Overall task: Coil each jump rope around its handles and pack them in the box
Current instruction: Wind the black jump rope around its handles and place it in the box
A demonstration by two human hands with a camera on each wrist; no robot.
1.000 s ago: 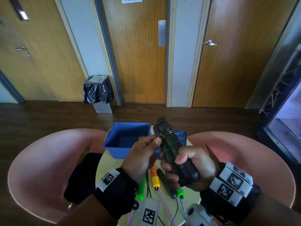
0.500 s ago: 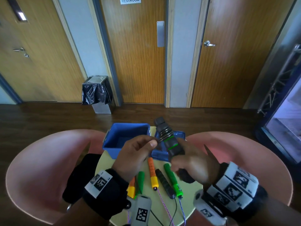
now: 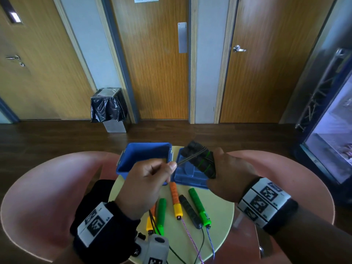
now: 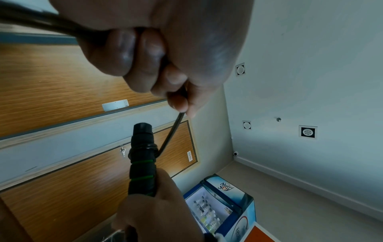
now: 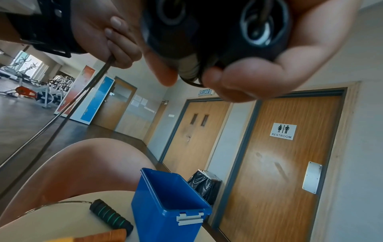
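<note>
My right hand (image 3: pixel 216 164) grips a pair of black jump-rope handles with green rings (image 3: pixel 200 161), held tilted over the blue lid (image 3: pixel 190 175). Black cord (image 3: pixel 188 160) is coiled round their upper part. My left hand (image 3: pixel 170 166) pinches that cord and holds it taut to the left of the handles. The left wrist view shows the cord (image 4: pixel 172 134) running from my curled fingers (image 4: pixel 178 99) to the handles (image 4: pixel 143 157). The open blue box (image 3: pixel 123 159) stands behind my left hand and looks empty.
On the round pale table (image 3: pixel 219 216) lie an orange-yellow handle (image 3: pixel 176 201), a black handle (image 3: pixel 189 211), two green handles (image 3: pixel 199 206) (image 3: pixel 162 214) and their trailing ropes. Pink chairs (image 3: pixel 47 187) (image 3: pixel 285 168) flank the table. A lined bin (image 3: pixel 108 109) stands by the doors.
My right hand has turned palm down and tipped the handles from upright to lying over the lid. My left hand has drawn the cord out to the left.
</note>
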